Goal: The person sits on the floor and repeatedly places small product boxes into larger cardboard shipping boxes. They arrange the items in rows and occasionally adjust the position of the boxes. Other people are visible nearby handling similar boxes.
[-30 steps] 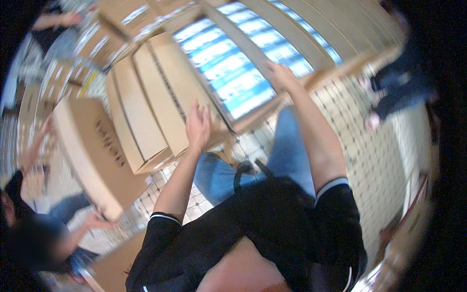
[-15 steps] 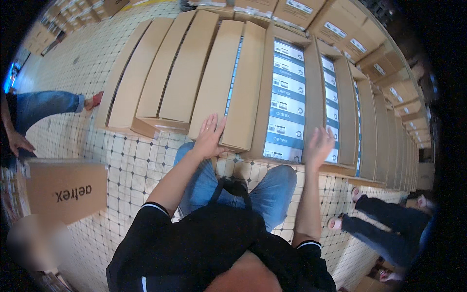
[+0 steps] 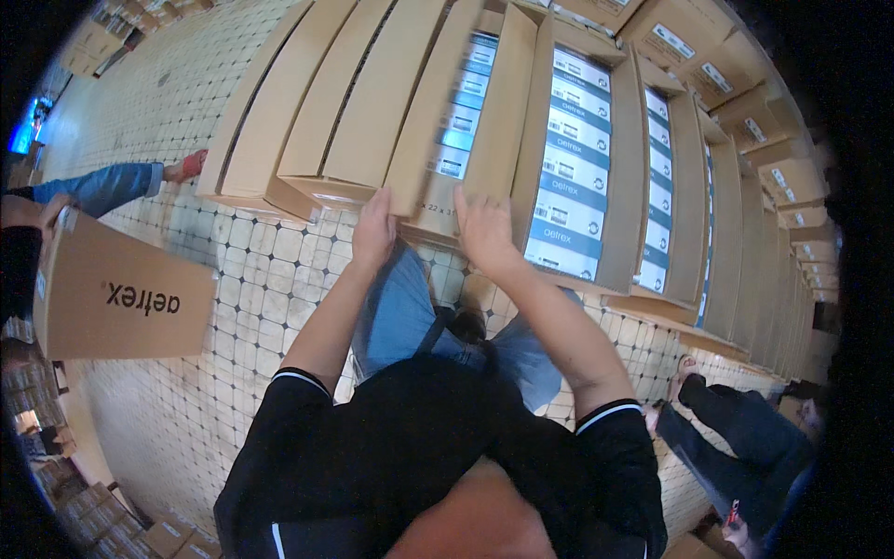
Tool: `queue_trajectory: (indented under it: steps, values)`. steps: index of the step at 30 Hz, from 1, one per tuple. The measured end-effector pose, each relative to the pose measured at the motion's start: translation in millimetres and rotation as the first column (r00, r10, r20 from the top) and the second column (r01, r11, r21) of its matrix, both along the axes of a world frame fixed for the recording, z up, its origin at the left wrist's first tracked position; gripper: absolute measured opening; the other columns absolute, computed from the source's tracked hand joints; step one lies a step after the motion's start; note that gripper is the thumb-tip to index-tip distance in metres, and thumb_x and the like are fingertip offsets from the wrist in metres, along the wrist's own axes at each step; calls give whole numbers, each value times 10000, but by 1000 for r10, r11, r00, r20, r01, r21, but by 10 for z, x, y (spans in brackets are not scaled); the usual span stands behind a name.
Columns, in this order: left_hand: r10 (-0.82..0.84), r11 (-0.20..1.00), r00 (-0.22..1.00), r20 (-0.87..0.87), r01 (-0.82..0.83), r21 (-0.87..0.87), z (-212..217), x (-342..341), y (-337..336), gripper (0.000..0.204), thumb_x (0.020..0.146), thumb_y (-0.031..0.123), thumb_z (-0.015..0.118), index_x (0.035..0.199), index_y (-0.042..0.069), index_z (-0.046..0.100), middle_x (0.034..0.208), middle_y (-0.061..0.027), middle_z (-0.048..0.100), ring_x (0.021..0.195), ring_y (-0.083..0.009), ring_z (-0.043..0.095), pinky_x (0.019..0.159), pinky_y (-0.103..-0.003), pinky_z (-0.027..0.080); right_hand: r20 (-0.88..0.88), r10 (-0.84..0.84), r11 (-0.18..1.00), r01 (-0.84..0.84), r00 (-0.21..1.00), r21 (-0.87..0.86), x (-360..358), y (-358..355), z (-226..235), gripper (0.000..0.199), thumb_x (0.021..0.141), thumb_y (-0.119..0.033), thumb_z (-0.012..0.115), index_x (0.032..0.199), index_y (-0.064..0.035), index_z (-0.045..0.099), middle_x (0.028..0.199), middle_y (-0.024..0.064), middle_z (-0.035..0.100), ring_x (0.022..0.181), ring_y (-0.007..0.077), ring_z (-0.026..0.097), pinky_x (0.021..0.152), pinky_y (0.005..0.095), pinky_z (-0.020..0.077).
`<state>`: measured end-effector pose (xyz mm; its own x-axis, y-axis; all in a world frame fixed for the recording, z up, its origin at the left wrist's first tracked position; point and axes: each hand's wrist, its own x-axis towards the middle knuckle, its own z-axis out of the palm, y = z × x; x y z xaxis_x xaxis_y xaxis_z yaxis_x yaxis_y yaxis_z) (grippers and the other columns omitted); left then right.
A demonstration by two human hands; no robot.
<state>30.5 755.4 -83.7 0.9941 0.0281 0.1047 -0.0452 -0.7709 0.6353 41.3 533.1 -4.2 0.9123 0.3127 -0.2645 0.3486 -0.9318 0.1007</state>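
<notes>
In front of me a long brown cardboard carton (image 3: pixel 430 232) stands with its two long flaps apart. A row of white and blue shoe boxes (image 3: pixel 453 142) shows inside. My left hand (image 3: pixel 373 229) grips the near corner of the left long flap (image 3: pixel 430 116). At the carton's near end, my right hand (image 3: pixel 486 229) lies on the short end flap (image 3: pixel 436 211), fingers spread, close to the right long flap (image 3: pixel 510 112). What is under the right palm is hidden.
To the right, an open carton (image 3: pixel 626 177) holds more shoe boxes (image 3: pixel 570 163), with further open cartons beyond. Cartons with lowered flaps (image 3: pixel 386 88) stand left. A person's hand (image 3: pixel 58 212) holds a carton (image 3: pixel 126 289) at far left. Another person's legs (image 3: pixel 717 438) are at right.
The carton's long flaps have parted, uncovering the shoe boxes. My right hand has moved left from the neighbouring cartons to this one. At far left, the other person's carton has been lifted and tilted.
</notes>
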Motion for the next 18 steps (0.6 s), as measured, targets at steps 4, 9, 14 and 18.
queue_trajectory:
  steps: [4, 9, 14, 18]
  values:
    - [141, 984, 990, -25, -143, -110, 290, 135, -52, 301, 977, 249, 505, 1112, -4, 596, 879, -299, 622, 848, -488, 601, 734, -534, 469, -147, 28, 992, -10, 989, 123, 124, -389, 415, 592, 833, -203, 579, 1404, -178, 426, 888, 170, 690, 844, 314, 682, 820, 459, 472]
    - [129, 989, 969, 210, -140, 38, 1097, 820, -158, 377, 983, 329, 486, 877, -1, 633, 786, -261, 634, 771, -471, 611, 681, -538, 464, 240, -157, 787, -26, 958, 617, 602, -831, 970, 512, 853, -224, 543, 1362, -242, 486, 864, 162, 676, 825, 351, 664, 728, 452, 513]
    - [105, 989, 944, 311, -131, 64, 1802, 1522, -295, 405, 965, 388, 488, 863, 41, 671, 782, -233, 653, 769, -433, 637, 689, -529, 479, 455, -406, 641, -108, 792, 760, 1118, -865, 1367, 481, 886, -263, 533, 1366, -232, 524, 853, 138, 649, 819, 328, 639, 748, 431, 490]
    - [141, 980, 952, 273, -173, 95, 2012, 1632, -320, 392, 951, 400, 505, 903, 58, 691, 803, -217, 671, 775, -412, 653, 702, -511, 493, 451, -393, 673, -84, 801, 735, 1292, -866, 1523, 472, 900, -297, 551, 1365, -220, 527, 847, 133, 643, 808, 316, 625, 755, 410, 487]
